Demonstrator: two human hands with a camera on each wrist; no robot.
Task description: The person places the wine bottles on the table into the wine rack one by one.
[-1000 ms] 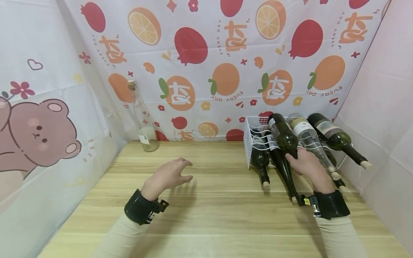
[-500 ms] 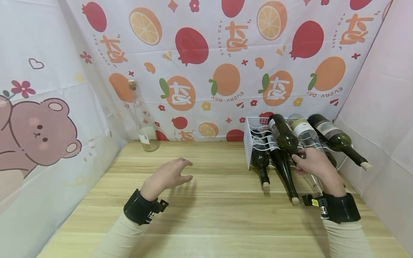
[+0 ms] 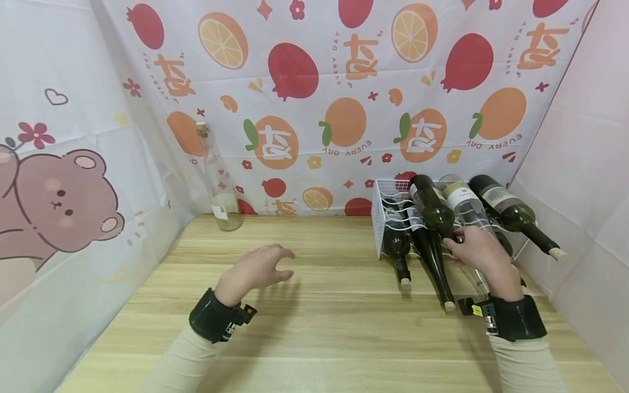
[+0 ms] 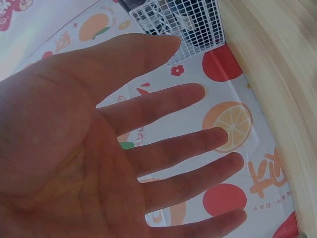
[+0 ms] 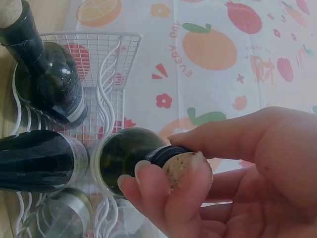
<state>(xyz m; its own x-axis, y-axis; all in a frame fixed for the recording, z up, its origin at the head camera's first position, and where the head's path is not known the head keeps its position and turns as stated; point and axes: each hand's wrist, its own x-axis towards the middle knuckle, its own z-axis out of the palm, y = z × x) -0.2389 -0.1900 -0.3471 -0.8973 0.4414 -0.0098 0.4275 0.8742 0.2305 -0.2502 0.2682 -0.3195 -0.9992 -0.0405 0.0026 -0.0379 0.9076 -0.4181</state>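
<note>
In the head view, my right hand (image 3: 479,251) holds the neck of a dark green wine bottle (image 3: 432,207) lying on the upper level of a white wire rack (image 3: 377,218). Seen from the right wrist, the thumb and fingers curl around the neck by its cork (image 5: 181,168), and the bottle's body (image 5: 124,153) rests against the wavy wires. My left hand (image 3: 255,267) hovers over the table at left of centre, holding nothing. Its fingers (image 4: 173,148) are spread and nearly straight in the left wrist view.
Beside the held bottle lie a clear bottle (image 3: 464,199) and another green bottle (image 3: 506,204). Two dark bottles, one at the rack's left end (image 3: 396,243) and a slimmer one (image 3: 432,262), lie lower. A clear corked bottle (image 3: 223,202) stands back left on the wooden table (image 3: 334,327).
My right hand has slid slightly right, away from the green bottle's shoulder and along its neck, then stayed almost still. The left hand and the bottles have barely moved.
</note>
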